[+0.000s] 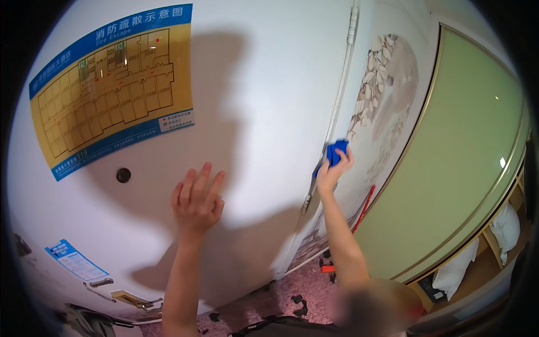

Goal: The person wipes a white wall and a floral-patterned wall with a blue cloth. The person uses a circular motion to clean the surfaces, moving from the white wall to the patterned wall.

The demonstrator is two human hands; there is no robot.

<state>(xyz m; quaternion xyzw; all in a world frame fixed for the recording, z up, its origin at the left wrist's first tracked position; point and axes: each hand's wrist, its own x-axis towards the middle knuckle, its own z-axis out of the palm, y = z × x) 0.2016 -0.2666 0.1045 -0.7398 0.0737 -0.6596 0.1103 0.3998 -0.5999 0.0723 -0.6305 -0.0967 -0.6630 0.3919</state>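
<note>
My left hand is held up to the white door, palm towards it and fingers apart. Whether the palm touches the door, I cannot tell. My right hand grips a folded blue cloth against the door's hinge-side edge and frame. Above the cloth is one hinge; another hinge sits below it. To the left of my left hand, a dark round peephole shows in the door. A blue and yellow fire escape plan is fixed higher up.
A metal door handle, a security chain and a blue-white notice are low on the left. Dark scraps lie on the pink carpet. At right stand a green sliding panel, a red strip and white pillows.
</note>
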